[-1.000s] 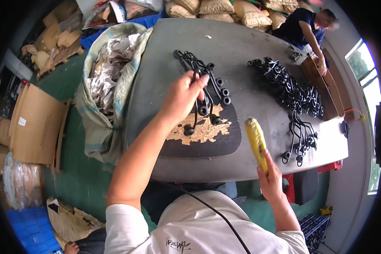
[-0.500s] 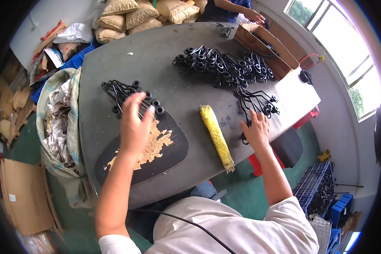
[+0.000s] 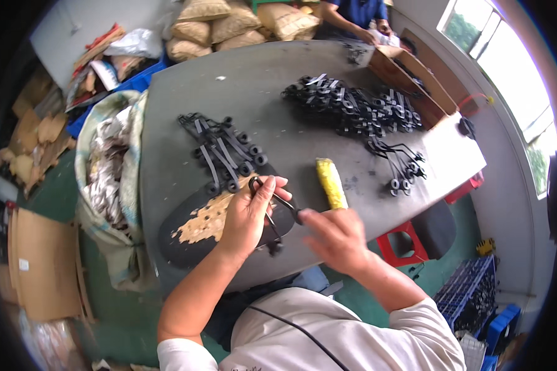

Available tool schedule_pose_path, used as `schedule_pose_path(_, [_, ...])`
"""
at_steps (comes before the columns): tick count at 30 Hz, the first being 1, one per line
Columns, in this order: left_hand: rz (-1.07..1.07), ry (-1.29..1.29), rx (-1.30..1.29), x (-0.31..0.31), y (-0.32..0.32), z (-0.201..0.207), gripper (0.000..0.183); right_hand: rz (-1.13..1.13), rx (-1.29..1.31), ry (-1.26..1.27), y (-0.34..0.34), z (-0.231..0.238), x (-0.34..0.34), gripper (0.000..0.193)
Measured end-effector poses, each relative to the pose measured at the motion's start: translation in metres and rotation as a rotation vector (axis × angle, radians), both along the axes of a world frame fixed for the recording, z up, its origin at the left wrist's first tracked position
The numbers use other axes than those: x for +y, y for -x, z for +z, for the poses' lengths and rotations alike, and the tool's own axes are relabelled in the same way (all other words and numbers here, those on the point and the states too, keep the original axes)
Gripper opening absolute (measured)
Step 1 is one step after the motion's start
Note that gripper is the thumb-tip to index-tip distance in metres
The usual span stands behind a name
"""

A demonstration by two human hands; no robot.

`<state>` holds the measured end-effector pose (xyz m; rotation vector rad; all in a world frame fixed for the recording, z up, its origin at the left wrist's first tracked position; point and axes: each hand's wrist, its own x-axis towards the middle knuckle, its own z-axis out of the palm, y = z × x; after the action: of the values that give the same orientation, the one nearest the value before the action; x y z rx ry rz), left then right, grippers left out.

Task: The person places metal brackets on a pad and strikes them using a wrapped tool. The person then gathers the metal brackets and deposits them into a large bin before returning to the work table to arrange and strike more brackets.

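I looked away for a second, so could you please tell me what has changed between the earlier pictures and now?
The left hand left the sorted row and now holds a black part over the worn pad. The right hand drew back from the far small bunch to meet it at that part. The yellow roll and big pile stayed put.

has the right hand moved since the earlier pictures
Yes. The right hand left the table edge right of the yellow roll and came in below it, toward the left hand.
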<state>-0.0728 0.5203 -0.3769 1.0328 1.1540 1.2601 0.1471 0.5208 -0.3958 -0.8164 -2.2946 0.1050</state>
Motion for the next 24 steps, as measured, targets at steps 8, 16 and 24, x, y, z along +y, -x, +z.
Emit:
schedule_pose_path(8, [0.092,-0.121,0.19,0.016,0.071,-0.003,0.03,-0.497,-0.256,0.487,-0.057,-0.062,0.021,0.074])
schedule_pose_path(16, [0.159,-0.226,0.525,0.014,0.082,-0.011,0.018,-0.262,0.977,1.527,-0.065,-0.038,0.021,0.046])
schedule_pose_path(24, [0.203,-0.346,0.731,0.016,0.087,-0.014,0.033,0.133,0.687,1.049,-0.018,0.025,-0.021,0.066])
